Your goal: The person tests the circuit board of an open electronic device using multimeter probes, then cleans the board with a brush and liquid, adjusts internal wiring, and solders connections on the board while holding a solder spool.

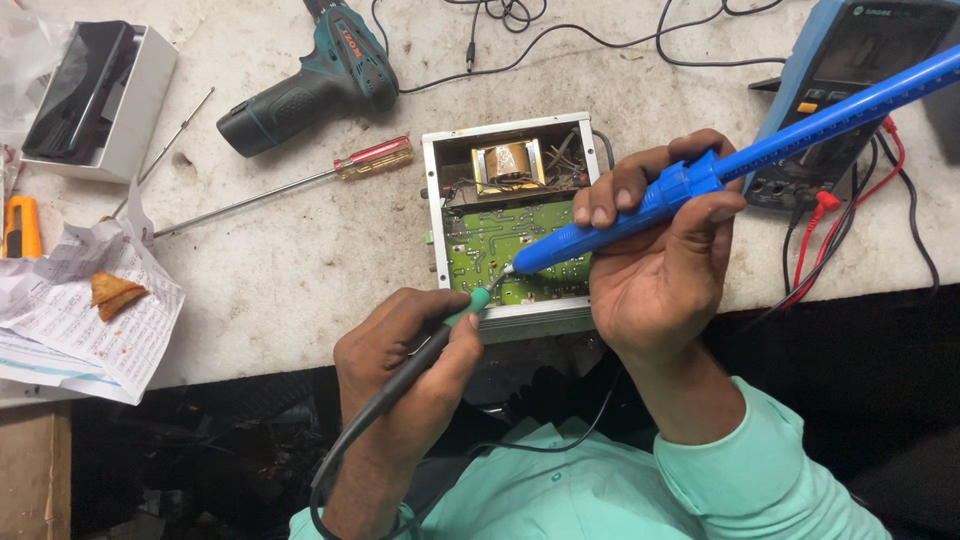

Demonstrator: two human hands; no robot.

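An open metal electronics box (432, 190) lies at the bench's front edge, with a green circuit board (492, 240) and a copper-wound transformer (508, 163) inside. My left hand (410, 365) grips a soldering iron (440, 335) with a black and green handle, its tip on the board. My right hand (665, 260) holds a blue desoldering pump (790, 135), whose nozzle meets the iron's tip on the board.
A green cordless drill (310, 80) and a red-handled screwdriver (300, 182) lie behind the box. A blue multimeter (850, 80) with red and black leads stands at right. At left are papers with a fried snack (115, 293), a white box (100, 95) and an orange tool (22, 225).
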